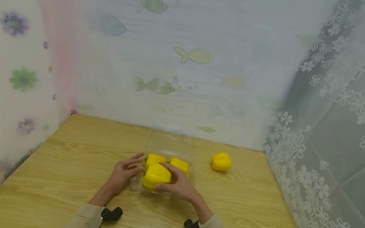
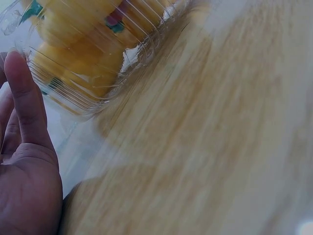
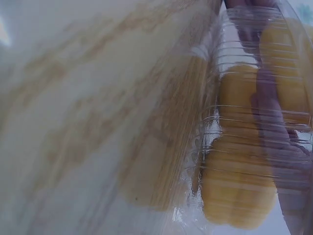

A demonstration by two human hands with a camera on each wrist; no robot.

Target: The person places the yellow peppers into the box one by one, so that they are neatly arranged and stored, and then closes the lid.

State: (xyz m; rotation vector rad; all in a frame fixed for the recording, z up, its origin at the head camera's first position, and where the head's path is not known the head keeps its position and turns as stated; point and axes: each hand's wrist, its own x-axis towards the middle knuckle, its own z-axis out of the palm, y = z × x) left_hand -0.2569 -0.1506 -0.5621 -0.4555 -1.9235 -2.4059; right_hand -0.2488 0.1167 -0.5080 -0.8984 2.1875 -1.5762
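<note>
- Behind the table, a pale cloth (image 1: pixel 195 22) printed with fish is hanging.
- Under the box, a wooden table (image 1: pixel 245 212) is stretching towards that cloth.
- Between the hands, a clear plastic box (image 1: pixel 136 186) is lying open, its lid (image 1: pixel 171 145) extending towards the cloth.
- The right hand (image 1: pixel 182 185) is holding a yellow pepper (image 1: pixel 156 176), thumb and fingers curving partway around it, at the front of the box; whether it is touching the bottom, I cannot tell.
- The left hand (image 1: pixel 121 173) is touching the box's left edge, fingers nearly straight, grasping nothing.
- Two more peppers (image 1: pixel 179 164) are sitting side by side inside, farther back.
- Beyond the right hand, a loose pepper (image 1: pixel 221 161) is resting on the table.
</note>
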